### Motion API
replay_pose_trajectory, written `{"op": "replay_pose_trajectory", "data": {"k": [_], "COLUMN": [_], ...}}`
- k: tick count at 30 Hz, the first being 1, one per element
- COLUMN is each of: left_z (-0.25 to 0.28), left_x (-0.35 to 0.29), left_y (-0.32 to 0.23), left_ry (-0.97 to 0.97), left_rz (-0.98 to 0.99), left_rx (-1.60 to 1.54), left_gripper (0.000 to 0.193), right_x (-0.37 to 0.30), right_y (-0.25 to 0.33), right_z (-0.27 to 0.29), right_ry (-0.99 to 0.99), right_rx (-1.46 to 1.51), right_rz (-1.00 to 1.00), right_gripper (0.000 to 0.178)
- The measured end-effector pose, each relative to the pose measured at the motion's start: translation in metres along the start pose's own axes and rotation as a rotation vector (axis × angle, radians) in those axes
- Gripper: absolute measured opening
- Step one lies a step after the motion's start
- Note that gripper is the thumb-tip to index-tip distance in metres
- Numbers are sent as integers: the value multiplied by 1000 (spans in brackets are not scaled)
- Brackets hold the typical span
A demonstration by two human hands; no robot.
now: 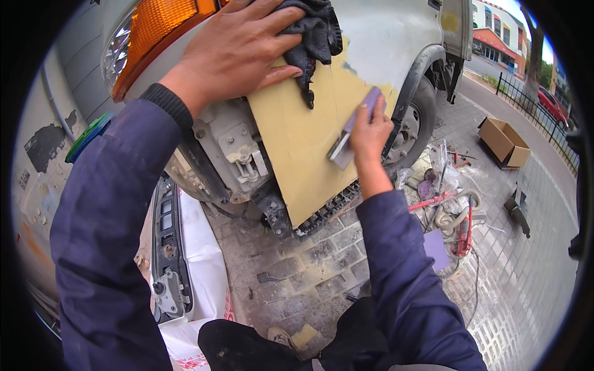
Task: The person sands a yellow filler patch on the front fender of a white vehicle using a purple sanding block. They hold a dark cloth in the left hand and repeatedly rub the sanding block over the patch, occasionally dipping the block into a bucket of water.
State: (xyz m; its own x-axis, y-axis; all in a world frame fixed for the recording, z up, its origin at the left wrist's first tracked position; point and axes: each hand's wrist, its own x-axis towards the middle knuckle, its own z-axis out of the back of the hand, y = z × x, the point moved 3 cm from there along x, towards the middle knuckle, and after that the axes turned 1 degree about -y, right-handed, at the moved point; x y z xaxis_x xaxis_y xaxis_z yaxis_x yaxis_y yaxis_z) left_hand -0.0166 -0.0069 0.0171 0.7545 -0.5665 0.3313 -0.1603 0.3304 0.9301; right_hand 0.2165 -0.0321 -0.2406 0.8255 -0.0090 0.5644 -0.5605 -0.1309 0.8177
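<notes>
A purple-grey sanding block lies slanted against the yellow-coated body panel of a light-coloured vehicle. My right hand is closed around its middle, and both ends of the block stick out past the fingers. Higher up on the left, my left hand reaches across the panel's upper edge, beside the orange headlamp. Its fingers and thumb are pressed on a crumpled black glove, part of which hangs down over the yellow surface. Whatever lies beneath that palm is hidden.
A wheel stands right of the panel. On the paving to the right lie red tools and hoses, a purple sandpaper sheet and an open cardboard box. Left, a detached dark bumper part rests on white sheeting.
</notes>
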Motion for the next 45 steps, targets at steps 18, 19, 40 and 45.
{"op": "replay_pose_trajectory", "data": {"k": [18, 19, 40, 45], "left_z": [1, 2, -25, -23], "left_x": [9, 10, -5, -3], "left_y": [-11, -12, -13, -14], "left_ry": [-55, -75, -100, -111], "left_rz": [84, 89, 161, 169], "left_rx": [-47, -56, -78, -73], "left_gripper": [32, 32, 35, 34], "right_x": [2, -19, -41, 12], "right_y": [-15, -1, -5, -26], "right_z": [-4, -5, 10, 13], "right_ry": [55, 69, 77, 20], "right_rx": [78, -25, -107, 39], "right_rz": [-27, 20, 287, -63], "right_gripper": [71, 71, 66, 59]}}
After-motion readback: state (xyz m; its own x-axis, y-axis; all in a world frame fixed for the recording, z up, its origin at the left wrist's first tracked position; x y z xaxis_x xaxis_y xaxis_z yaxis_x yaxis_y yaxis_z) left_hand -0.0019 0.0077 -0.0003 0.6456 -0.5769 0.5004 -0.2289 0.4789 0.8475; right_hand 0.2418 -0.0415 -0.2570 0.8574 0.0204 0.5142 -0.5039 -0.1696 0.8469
